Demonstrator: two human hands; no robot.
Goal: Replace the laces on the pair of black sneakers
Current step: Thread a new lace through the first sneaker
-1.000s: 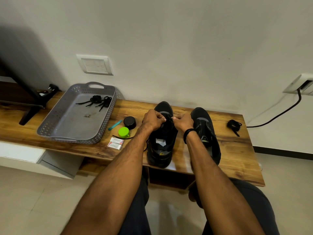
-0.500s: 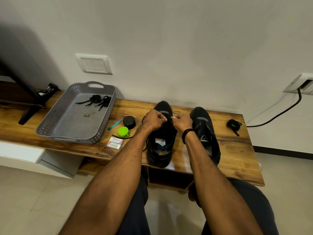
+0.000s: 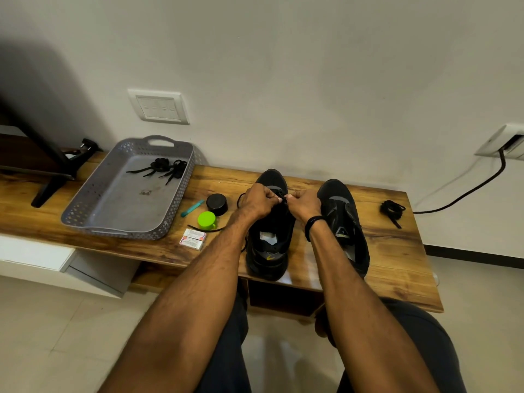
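sneakers (image 3: 268, 245) (image 3: 344, 222) 2 | lace bundles (image 3: 160, 163) (image 3: 178, 166) (image 3: 392, 209) 3 | tray (image 3: 113, 231) 1 | hands (image 3: 259, 201) (image 3: 304, 205) 2

Plain off-white wall (image 3: 312, 66) with a white switch plate (image 3: 158, 107) and, far right, a socket (image 3: 507, 144) feeding a black cable (image 3: 467, 192). Wood-grain counter (image 3: 397, 265) runs along it; pale tiled floor (image 3: 56, 336) below, dark skirting (image 3: 467, 254) at right.

Bench (image 3: 397, 251), tray (image 3: 93, 194), blk sneakers (image 3: 340, 211), lace bundle (image 3: 392, 209)
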